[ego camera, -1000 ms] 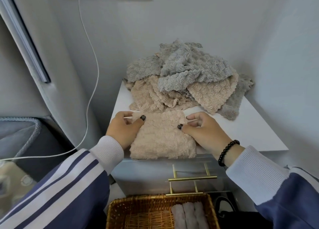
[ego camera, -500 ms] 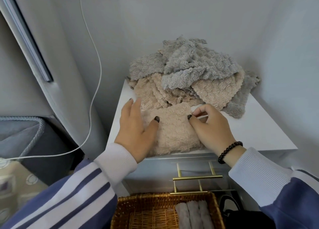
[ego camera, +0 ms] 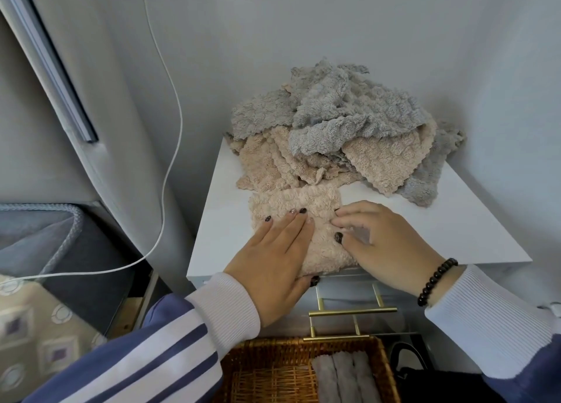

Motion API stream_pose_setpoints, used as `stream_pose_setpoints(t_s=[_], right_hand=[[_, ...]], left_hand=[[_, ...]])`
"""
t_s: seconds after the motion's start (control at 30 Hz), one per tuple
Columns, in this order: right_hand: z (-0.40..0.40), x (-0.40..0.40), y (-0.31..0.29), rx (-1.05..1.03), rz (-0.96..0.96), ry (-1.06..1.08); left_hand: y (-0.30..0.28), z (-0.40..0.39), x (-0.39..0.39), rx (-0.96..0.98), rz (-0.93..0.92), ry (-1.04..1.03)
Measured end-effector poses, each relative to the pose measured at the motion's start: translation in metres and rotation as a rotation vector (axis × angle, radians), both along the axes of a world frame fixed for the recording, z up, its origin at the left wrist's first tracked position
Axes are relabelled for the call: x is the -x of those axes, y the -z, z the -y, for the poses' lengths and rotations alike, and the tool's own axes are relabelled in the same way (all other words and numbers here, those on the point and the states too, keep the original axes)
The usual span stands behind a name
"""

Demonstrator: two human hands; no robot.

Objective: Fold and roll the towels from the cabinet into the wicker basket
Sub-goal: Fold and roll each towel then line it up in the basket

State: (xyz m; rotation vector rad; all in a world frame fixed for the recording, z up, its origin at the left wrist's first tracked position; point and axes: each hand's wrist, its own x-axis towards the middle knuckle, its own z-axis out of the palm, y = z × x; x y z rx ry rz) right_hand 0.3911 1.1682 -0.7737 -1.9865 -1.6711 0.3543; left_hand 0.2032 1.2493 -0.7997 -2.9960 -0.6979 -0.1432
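1. Since earlier frames: left hand (ego camera: 274, 261) went from curled at the towel's left edge to flat on top of it; right hand (ego camera: 384, 245) has shifted a little toward the middle.
2. White cable (ego camera: 170, 123) hangs down the wall, left of the cabinet (ego camera: 455, 220).
3. Left hand open, fingers straight, pressing the folded beige towel (ego camera: 306, 208) at the cabinet top's front edge.
4. Right hand curled, fingertips pinching the towel's right side; bead bracelet (ego camera: 435, 281) on the wrist.
5. Loose grey and beige towel pile (ego camera: 343, 135) behind the folded towel, at the cabinet's back.
6. Wicker basket (ego camera: 273, 372) below the cabinet front, grey rolled towels (ego camera: 343, 378) inside at right.
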Motion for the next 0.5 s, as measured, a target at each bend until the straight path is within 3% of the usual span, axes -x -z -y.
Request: stream_pose_setpoints(t_s=[0.17, 0.23, 0.3, 0.37, 0.5], right_hand=[[0.006, 0.005, 0.0, -0.126, 0.342, -0.033], [0.007, 0.011, 0.0, -0.173, 0.371, -0.144], [0.008, 0.017, -0.006, -0.052, 0.255, -0.279], [0.012, 0.017, -0.006, 0.217, 0.156, -0.369], [0.019, 0.019, -0.01, 0.39, 0.423, -0.39]], left_hand=[[0.006, -0.003, 0.007, -0.118, 0.123, 0.104], [0.006, -0.005, 0.011, -0.147, 0.182, 0.132], [0.01, -0.006, 0.015, -0.16, 0.253, 0.167], [0.015, -0.007, 0.023, -0.173, 0.298, 0.18], [0.023, -0.012, 0.037, -0.181, 0.312, 0.176]])
